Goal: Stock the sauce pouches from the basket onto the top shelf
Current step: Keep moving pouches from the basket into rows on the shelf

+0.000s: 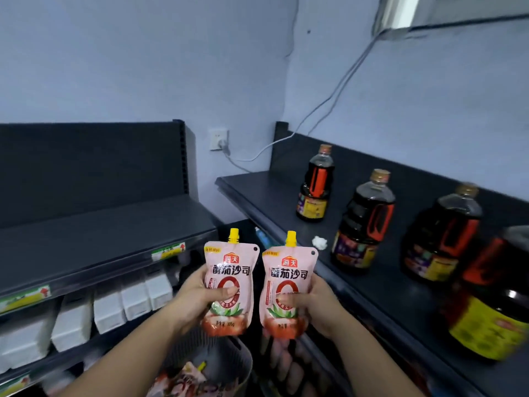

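Obs: two pouches held upright, side by side, directly above the basket [226,358], yellow caps up. The left hand [194,296] grips the left pouch [230,267] at mid-body with its thumb across the front. The right hand [319,305] grips the right pouch [289,277] the same way. The fingers behind both pouches are hidden. More pouches lie in the basket.

Candidate targets: the shelf [257,193] up and right of the basket, carrying dark bottles [363,222]. A second shelf [100,239] sits up and left of the basket. Cannot tell which one is meant.

Risks, as judged:
- Both hands are loaded, so neither is free to steady a pouch once it is set down. The soft pouches may slump or tip forward off the edge.
- A mid-body squeeze bulges the base, which would make for a poor footing.
- Reaching among the bottles could knock one over.
- A small white wad [319,242] lies at the shelf's front, so a pouch set on it would rock.
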Available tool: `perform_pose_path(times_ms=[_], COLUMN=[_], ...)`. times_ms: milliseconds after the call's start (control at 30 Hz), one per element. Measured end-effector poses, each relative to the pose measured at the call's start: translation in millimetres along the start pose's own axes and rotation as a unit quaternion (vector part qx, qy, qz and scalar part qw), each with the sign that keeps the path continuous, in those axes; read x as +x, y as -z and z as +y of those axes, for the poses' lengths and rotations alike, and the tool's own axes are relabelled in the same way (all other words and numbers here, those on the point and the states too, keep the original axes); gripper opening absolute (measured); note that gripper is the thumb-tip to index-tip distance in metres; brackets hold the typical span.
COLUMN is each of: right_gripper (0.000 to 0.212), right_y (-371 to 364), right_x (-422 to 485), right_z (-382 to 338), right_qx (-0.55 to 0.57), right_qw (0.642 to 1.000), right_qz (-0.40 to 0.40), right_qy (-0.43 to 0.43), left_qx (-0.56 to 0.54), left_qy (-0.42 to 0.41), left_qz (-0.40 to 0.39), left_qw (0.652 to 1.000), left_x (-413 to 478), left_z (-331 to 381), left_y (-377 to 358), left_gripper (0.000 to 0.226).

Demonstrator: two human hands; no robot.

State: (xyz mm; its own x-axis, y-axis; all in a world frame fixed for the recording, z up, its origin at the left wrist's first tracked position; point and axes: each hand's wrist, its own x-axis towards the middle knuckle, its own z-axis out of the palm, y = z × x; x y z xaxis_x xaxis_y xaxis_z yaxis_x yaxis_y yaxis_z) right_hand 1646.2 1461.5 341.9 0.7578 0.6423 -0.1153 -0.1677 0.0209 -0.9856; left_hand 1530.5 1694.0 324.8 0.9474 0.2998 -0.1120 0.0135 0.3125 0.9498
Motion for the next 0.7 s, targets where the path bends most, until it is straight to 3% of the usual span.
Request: perform_pose_path(times_ms=[233, 367, 533, 700], right_gripper=[0.046, 0.049, 0.038, 0.04], right_y=[72, 119, 173, 217], right_x=[-102, -177, -294, -399], right_z=[-36, -51, -62, -69], right_qx=[-0.004, -0.012, -0.002, -0.029], right_qw=[0.995, 0.988, 0.976, 0.955], right_qz=[0.081, 0.131, 0.191, 0.273], right_qy=[0.065, 0.08, 0.104, 0.117], left_qx=[0.037, 0.045, 0.066, 0.069], left_qy=[-0.029, -0.028, -0.022, -0.027], left_qz=[-0.115, -0.18, -0.261, -0.311], left_qw=[0.992, 0.982, 0.963, 0.947], left_x=[-8, -29, -85, -134], left_z=[6, 2, -17, -42], left_y=[-120, -194, -303, -403], left_gripper=[0.081, 0.069, 0.082, 0.069])
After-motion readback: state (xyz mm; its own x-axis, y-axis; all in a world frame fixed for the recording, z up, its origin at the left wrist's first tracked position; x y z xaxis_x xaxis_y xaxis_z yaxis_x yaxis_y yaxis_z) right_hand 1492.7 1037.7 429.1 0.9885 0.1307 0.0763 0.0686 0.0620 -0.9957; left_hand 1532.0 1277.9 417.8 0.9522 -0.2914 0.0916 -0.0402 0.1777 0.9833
